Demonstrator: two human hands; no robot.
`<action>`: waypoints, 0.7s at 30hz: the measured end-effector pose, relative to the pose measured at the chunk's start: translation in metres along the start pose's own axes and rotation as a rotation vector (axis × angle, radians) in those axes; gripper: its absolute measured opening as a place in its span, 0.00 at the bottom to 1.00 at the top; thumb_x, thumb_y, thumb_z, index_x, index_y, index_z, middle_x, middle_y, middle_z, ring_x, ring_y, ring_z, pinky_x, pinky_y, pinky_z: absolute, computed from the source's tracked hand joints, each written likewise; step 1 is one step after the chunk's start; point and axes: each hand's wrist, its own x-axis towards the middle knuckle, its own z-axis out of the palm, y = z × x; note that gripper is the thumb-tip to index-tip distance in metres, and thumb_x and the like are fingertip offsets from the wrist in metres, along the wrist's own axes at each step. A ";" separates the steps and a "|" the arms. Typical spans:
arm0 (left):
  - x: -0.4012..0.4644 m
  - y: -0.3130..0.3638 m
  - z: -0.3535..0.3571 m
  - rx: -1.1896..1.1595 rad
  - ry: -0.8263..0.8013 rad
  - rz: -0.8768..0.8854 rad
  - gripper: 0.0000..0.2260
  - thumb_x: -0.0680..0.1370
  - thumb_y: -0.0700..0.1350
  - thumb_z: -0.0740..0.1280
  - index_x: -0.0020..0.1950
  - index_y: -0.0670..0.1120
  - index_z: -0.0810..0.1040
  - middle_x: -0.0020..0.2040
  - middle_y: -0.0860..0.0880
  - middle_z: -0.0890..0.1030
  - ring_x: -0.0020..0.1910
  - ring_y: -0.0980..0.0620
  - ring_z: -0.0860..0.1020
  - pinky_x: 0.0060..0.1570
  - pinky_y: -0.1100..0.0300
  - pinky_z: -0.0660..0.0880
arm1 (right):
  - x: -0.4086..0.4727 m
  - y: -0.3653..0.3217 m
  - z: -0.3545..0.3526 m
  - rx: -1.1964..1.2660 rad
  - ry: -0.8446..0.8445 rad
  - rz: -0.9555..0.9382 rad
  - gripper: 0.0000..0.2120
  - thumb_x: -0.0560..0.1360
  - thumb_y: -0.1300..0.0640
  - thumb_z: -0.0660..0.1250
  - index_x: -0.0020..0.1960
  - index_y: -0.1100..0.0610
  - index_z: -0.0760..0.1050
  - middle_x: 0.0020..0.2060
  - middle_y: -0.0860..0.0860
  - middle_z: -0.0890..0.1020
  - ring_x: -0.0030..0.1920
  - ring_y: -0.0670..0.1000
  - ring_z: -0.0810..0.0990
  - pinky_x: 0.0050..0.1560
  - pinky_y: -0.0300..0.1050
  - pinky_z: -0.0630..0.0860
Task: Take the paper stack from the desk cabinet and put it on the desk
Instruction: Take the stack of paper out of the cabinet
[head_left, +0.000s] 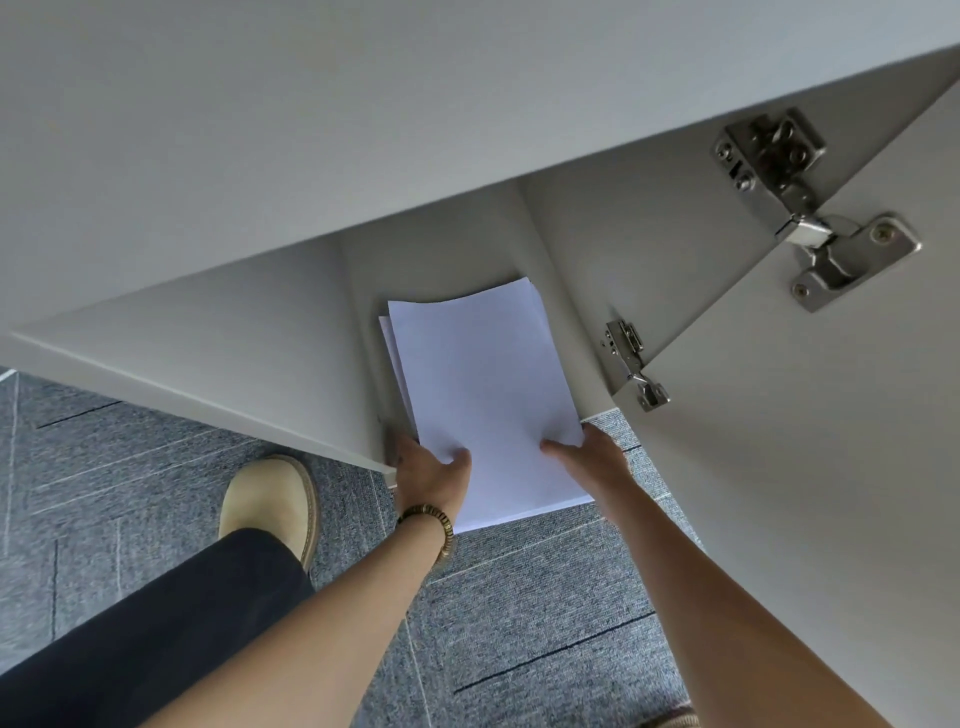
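Observation:
A white paper stack (478, 384) sticks halfway out of the open desk cabinet (571, 244), its near end hanging over the carpet. My left hand (428, 475) grips the stack's near left edge, thumb on top. My right hand (592, 457) holds the near right edge, thumb also on the top sheet. A few lower sheets peek out on the left side. The pale desk top (311, 130) fills the upper part of the view, above the cabinet.
The cabinet door (805, 493) stands swung open on the right, with two metal hinges (810, 208) on it. A cabinet side panel (208, 374) runs along the left. My tan shoe (270, 501) and dark trouser leg stand on grey carpet (519, 623) below.

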 end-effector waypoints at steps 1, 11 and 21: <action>-0.003 0.003 -0.001 -0.008 -0.006 0.007 0.20 0.75 0.43 0.71 0.61 0.39 0.68 0.53 0.43 0.80 0.46 0.44 0.77 0.45 0.59 0.72 | -0.003 -0.002 -0.001 -0.007 -0.008 0.002 0.26 0.70 0.48 0.74 0.65 0.56 0.76 0.59 0.54 0.83 0.60 0.57 0.80 0.59 0.51 0.76; -0.064 0.024 -0.042 -0.039 -0.113 0.071 0.21 0.75 0.38 0.71 0.63 0.40 0.65 0.57 0.40 0.79 0.51 0.43 0.79 0.51 0.56 0.76 | -0.072 -0.020 -0.030 -0.065 -0.039 -0.076 0.25 0.70 0.57 0.75 0.64 0.59 0.74 0.57 0.57 0.83 0.59 0.59 0.80 0.59 0.52 0.78; -0.223 0.061 -0.153 -0.123 -0.192 0.076 0.20 0.75 0.35 0.70 0.63 0.42 0.67 0.62 0.42 0.79 0.53 0.46 0.78 0.54 0.56 0.74 | -0.260 -0.052 -0.091 -0.035 -0.039 -0.049 0.24 0.70 0.57 0.74 0.65 0.58 0.74 0.55 0.54 0.82 0.56 0.58 0.80 0.54 0.52 0.78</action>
